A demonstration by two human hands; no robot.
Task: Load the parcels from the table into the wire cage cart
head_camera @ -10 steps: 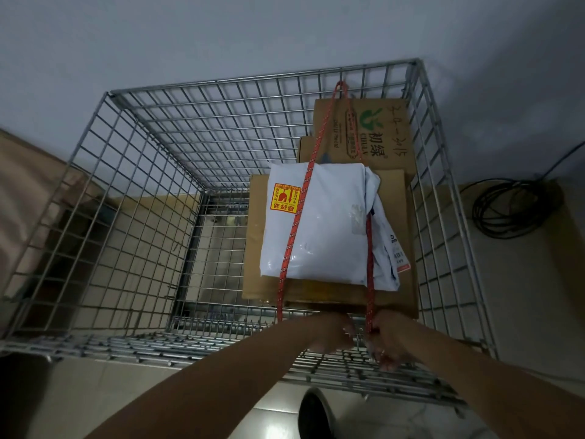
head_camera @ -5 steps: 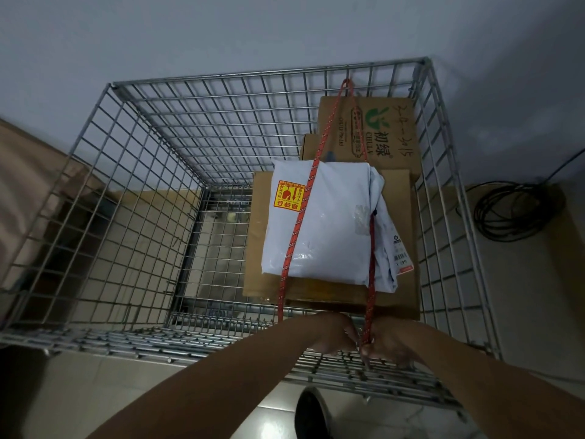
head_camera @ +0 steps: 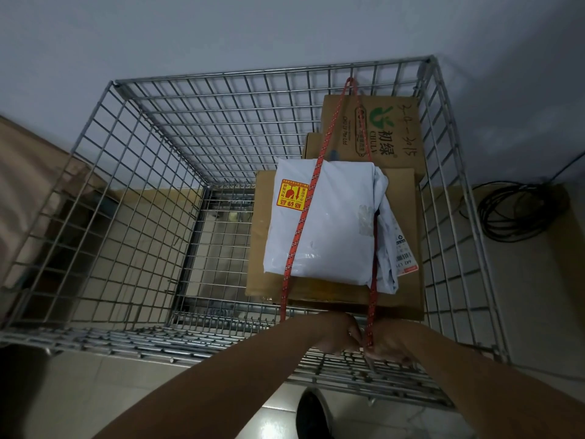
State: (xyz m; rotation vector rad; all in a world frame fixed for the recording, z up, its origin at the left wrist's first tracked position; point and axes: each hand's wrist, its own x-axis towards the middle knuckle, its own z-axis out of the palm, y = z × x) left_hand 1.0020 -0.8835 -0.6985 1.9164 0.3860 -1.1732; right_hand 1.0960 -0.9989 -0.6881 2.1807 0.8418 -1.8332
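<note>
1. White plastic mailer parcel (head_camera: 329,217) lay on flat brown cardboard box (head_camera: 402,223), at cage's 3 o'clock side.
2. Red speckled rope (head_camera: 299,226) ran 12-to-6 over it.
3. Left hand (head_camera: 340,335) and right hand (head_camera: 387,345) pinched rope ends at 6 o'clock, right nearer the strand.
4. Steel wire cage cart (head_camera: 164,172) enclosed all.

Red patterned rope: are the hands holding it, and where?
Yes: both the left hand and right hand pinch the red patterned rope at its near ends.

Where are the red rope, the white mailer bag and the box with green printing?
red rope (head_camera: 299,224), head view, left strand crossing the bag
white mailer bag (head_camera: 335,229), head view, middle of its top face
box with green printing (head_camera: 395,134), head view, printed top panel
</note>
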